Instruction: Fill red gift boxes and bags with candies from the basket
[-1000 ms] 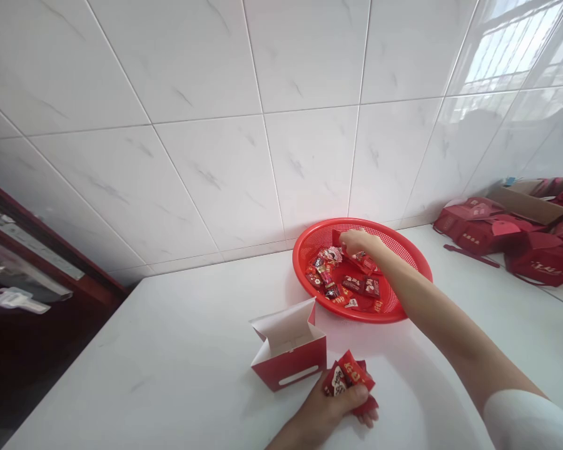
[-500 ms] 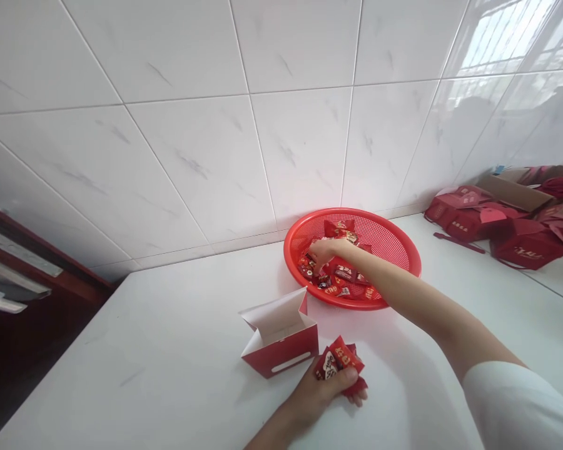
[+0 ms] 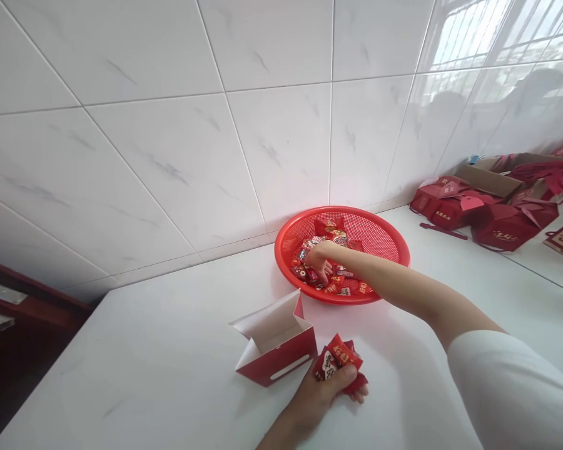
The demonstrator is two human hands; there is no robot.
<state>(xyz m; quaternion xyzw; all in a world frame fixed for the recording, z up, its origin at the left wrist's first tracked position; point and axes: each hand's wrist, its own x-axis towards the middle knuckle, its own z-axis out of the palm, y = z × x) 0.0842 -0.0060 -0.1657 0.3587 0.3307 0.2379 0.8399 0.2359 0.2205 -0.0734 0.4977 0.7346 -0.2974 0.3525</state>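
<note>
Several red candy packets [image 3: 341, 354] are gripped in my left hand [image 3: 326, 386], low over the white table, just right of an open red-and-white paper box [image 3: 281, 356]. The box stands upright with its top flaps spread and its white inside showing. Behind it, my right hand [image 3: 319, 259] reaches down into a red mesh basket [image 3: 385, 240] among wrapped candies [image 3: 331, 226]. Its fingers point down, bent at the candies, and whether they pinch one is too small to tell.
On the right by the wall are red gift boxes [image 3: 513, 225], with a cardboard box [image 3: 490, 180] behind them. A tiled wall [image 3: 281, 137] rises behind the white table [image 3: 169, 350]. Dark red furniture [image 3: 32, 312] is beyond the table's left edge.
The view has shifted to the right, so more red boxes show. My right hand has moved slightly within the basket, its fingers now lower among the candies. My left hand keeps its packets.
</note>
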